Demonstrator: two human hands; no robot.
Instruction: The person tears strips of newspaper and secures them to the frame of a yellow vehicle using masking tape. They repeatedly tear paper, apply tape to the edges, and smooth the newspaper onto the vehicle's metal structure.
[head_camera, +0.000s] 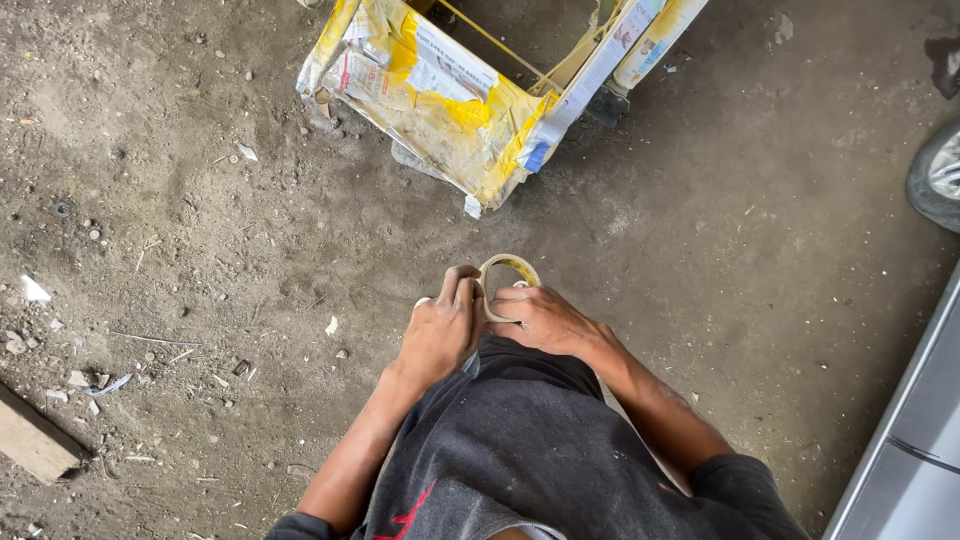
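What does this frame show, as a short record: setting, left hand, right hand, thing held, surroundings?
setting: dirt floor, seen from above
left hand: fingers closed on the tape roll's left side
right hand: gripping the roll's right side
thing held: tape roll, a thin beige ring, in front of the body
surroundings: frame wrapped in newspaper and yellow tape ahead; wood block far left; tyre at right edge

thin tape roll (505, 272), upright between hands

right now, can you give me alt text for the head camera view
Seen from above, a person's left hand and right hand together hold a roll of tape over a dusty concrete floor. Just ahead stands a part wrapped in newspaper and yellow tape; a wood block lies at far left.
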